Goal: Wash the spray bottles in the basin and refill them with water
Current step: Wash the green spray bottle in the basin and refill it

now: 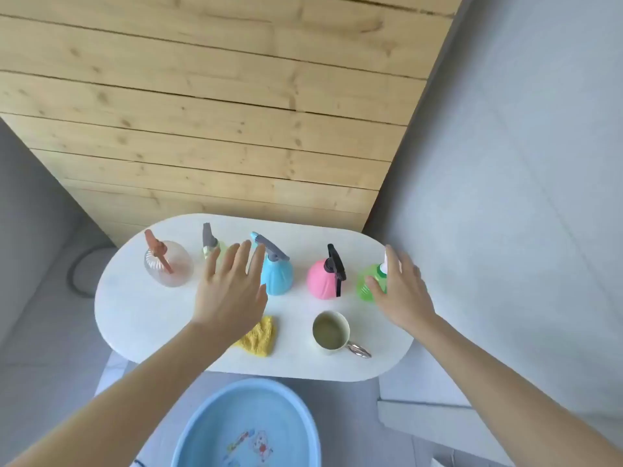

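**Bench lot, listed left to right**

1. Clear spray bottle, orange trigger; upright at the table's left end.
2. Small yellow-green spray bottle, grey trigger; mostly hidden behind your left hand. That hand is spread flat, holds nothing and hovers over the table.
3. Blue spray bottle, just beside your left thumb.
4. Yellow cloth, crumpled at the table's near edge.
5. Pink spray bottle, black trigger.
6. Mug, holding murky liquid, in front of the pink bottle.
7. Green spray bottle, white nozzle; your right hand is at it with straight fingers, not yet closed round it. Whether they touch cannot be told.
8. Blue basin, lower centre of the frame, below the table edge.

**Hazards:** The bottles stand close together, so a sweeping reach could likely topple a neighbour. An arm drawn back low could tip the mug and spill it. Bottles carried down to the basin may slip if gripped by the rounded body.

**Setting:** White oval table; pale wood plank wall across the upper frame; grey wall at right; grey floor at left.
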